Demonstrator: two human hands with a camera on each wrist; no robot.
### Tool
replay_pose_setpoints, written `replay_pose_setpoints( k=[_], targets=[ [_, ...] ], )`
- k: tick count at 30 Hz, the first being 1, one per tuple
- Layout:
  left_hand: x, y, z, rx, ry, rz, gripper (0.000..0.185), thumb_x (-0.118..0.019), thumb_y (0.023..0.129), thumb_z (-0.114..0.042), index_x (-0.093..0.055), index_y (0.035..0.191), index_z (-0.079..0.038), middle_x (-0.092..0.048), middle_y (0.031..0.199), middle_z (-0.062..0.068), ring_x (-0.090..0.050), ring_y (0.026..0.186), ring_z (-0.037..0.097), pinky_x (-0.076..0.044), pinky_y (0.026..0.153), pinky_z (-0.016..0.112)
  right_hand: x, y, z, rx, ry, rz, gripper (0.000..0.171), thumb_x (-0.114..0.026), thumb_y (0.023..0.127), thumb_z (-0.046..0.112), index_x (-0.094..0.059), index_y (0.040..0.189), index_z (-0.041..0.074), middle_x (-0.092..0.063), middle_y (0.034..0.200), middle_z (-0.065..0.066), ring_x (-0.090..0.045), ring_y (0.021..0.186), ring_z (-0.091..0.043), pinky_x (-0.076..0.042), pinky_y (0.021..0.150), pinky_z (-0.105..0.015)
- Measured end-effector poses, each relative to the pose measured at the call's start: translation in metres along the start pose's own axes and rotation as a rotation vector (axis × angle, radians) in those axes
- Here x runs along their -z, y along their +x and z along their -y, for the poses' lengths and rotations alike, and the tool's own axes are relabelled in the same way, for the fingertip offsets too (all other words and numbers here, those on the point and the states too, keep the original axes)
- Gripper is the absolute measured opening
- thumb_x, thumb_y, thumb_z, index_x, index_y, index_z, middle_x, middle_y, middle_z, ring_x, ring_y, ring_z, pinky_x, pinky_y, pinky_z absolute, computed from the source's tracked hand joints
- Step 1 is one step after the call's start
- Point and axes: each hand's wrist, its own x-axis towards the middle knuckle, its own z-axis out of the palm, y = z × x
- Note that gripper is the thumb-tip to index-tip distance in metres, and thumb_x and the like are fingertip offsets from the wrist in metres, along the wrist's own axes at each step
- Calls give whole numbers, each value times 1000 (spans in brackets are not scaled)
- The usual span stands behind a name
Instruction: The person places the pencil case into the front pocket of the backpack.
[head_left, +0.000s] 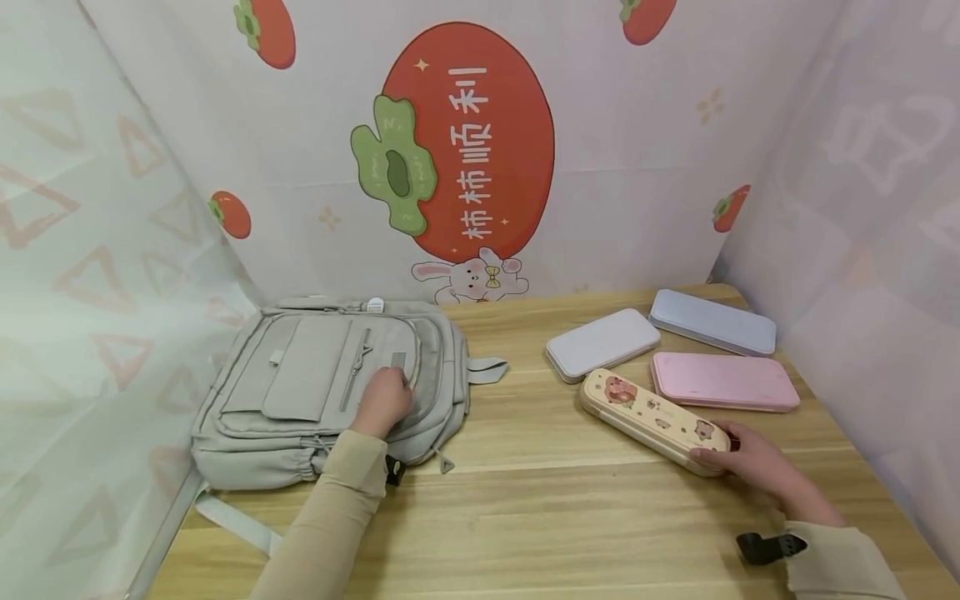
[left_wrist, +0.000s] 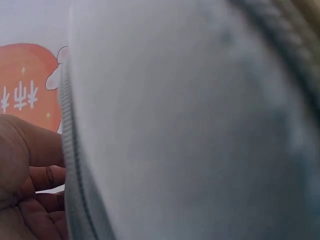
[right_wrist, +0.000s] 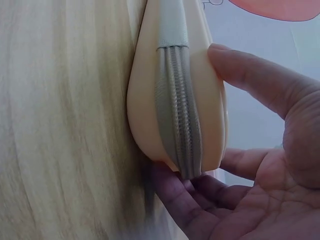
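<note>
A grey backpack (head_left: 315, 375) lies flat at the left of the wooden table (head_left: 570, 508). My left hand (head_left: 386, 398) rests on its front pocket with fingers (left_wrist: 40, 177) curled against the zipper edge of the backpack (left_wrist: 190, 125); the fingertips are partly hidden. A beige zipped pencil case (head_left: 648, 408) with cartoon prints lies at the right. My right hand (head_left: 708, 457) holds its near end, the thumb (right_wrist: 260, 85) on one side and the fingers under the other side of the pencil case (right_wrist: 175, 100).
Three flat cases lie behind the beige one: lilac (head_left: 602, 343), blue (head_left: 712, 322) and pink (head_left: 723, 381). Printed cloth walls close in the table at the back and both sides. A backpack strap (head_left: 232, 521) hangs over the front left edge.
</note>
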Motion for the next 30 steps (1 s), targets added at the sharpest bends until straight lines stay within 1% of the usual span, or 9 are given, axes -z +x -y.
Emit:
replay_pose_setpoints(
  k=[3,9,13,16,18,20,22,26,30],
  targets=[
    [3,-2,2,12,-38,2,39,-46,94,7,-32,66,-15,-23,64,0,-20,60,17,-24,59,34,-1,-1,-1,-11,17,-14,83,-74,96,38,-37,141,-21,-51,130,-42,-54,115,-47,-46,92,-53],
    [11,-6,9,82,-124,-27,19,-51,95,0,-53,76,-6,-51,70,9,-47,62,24,-40,60,37,-6,-5,-4,-19,53,-71,89,-76,95,38,-30,148,-17,-38,141,-47,-44,125,-58,-39,98,-67],
    [17,-8,13,123,-205,-45,12,-54,97,-3,-60,87,0,-59,80,14,-55,70,28,-46,65,41,-7,-9,-5,-30,128,-103,91,-75,96,35,-23,155,-12,-30,147,-48,-40,129,-59,-40,98,-63],
    [23,-10,15,130,-258,-58,11,-56,98,-5,-63,95,4,-63,86,16,-58,76,30,-49,69,44,-5,-11,-6,-40,223,-101,85,-69,101,31,-20,157,-11,-27,150,-44,-49,122,-48,-50,91,-46],
    [27,-10,16,134,-281,-66,13,-57,99,-6,-63,98,5,-63,89,18,-59,80,32,-50,73,46,-5,-13,-8,-50,295,-94,81,-66,104,28,-18,158,-9,-24,152,-41,-55,114,-34,-53,82,-34],
    [31,-11,18,141,-293,-78,14,-58,100,-7,-64,100,5,-64,92,18,-59,84,33,-50,76,46,-4,-15,-9,-49,345,-87,78,-62,106,27,-18,159,-8,-23,153,-39,-53,109,-20,-53,77,-25],
    [35,-12,18,142,-307,-87,16,-57,100,-8,-64,101,6,-64,93,19,-60,84,33,-49,76,46,-4,-16,-10,-44,383,-89,77,-61,107,27,-17,159,-8,-20,155,-39,-53,102,-10,-53,76,-23],
    [45,-14,19,153,-356,-98,18,-56,103,-10,-64,105,6,-64,95,19,-61,84,32,-50,75,43,-5,-19,-9,-20,489,-87,71,-57,108,18,-15,158,-12,-16,155,-38,-58,89,-4,-57,74,-27],
    [52,-17,20,186,-407,-108,20,-56,104,-12,-63,108,6,-65,98,20,-63,84,30,-52,73,39,-6,-20,-7,-24,551,-74,71,-54,109,14,-10,159,-11,-14,155,-38,-63,82,-10,-59,72,-29]
  ],
)
